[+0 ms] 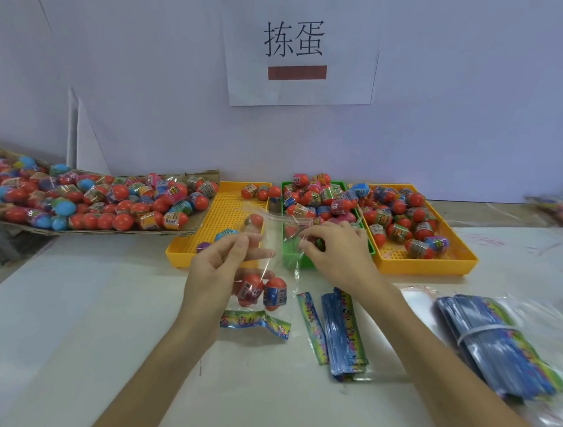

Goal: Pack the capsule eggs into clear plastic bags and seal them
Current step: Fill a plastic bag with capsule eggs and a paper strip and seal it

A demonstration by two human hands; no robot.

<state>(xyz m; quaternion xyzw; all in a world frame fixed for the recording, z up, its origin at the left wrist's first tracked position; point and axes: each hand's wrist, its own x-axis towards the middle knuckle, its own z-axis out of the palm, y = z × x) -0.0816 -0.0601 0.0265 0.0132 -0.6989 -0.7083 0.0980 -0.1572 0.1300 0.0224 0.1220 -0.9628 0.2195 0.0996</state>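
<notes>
White surface (78,318), trays w/ capsule eggs (319,198) at far edge. Left hand (221,268) & right hand (333,247) each pinch clear bag (271,277) mid-surface; two eggs inside.

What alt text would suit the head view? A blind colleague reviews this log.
Two bare hands, left and right, hold up a clear plastic bag with two capsule eggs at its bottom. Behind it, yellow trays, a green tray and a cardboard flat hold many more eggs.
</notes>
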